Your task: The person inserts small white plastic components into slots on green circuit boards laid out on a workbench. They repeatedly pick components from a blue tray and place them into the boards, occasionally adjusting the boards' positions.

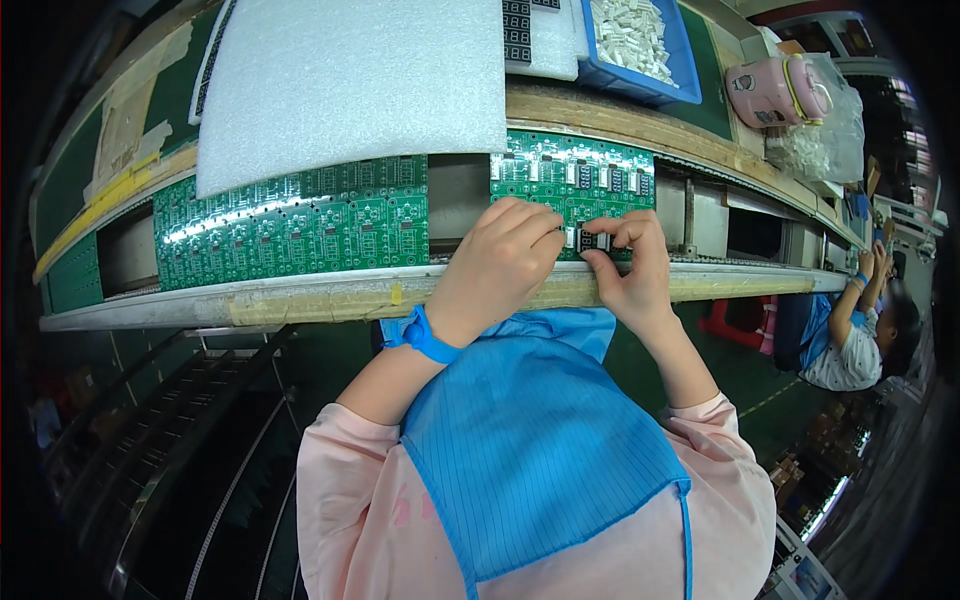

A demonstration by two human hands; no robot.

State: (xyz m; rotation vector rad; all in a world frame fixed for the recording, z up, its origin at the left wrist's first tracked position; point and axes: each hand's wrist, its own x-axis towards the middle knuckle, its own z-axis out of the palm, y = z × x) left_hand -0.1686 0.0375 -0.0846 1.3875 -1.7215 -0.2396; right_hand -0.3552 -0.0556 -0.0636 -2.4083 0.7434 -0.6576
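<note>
Both of my hands are over the right-hand green circuit board (520, 180), which lies on the rail line. Between the thumb and fingers of my right hand (638, 265) is a black seven-segment display (588, 242), low over the board's near edge. My left hand (507, 262), with a blue wrist strap (432, 340), rests just left of it with its fingers curled together; what they pinch, if anything, is hidden. White connectors (545, 170) and dark displays (614, 180) sit in a row on the board's far part.
More green boards (300, 235) lie along the line to the left. A white foam sheet (350, 80) overhangs them. Beyond the line stand a blue bin (640, 88) of white connectors and a pink container (770, 95). Another person (850, 340) works at the far right.
</note>
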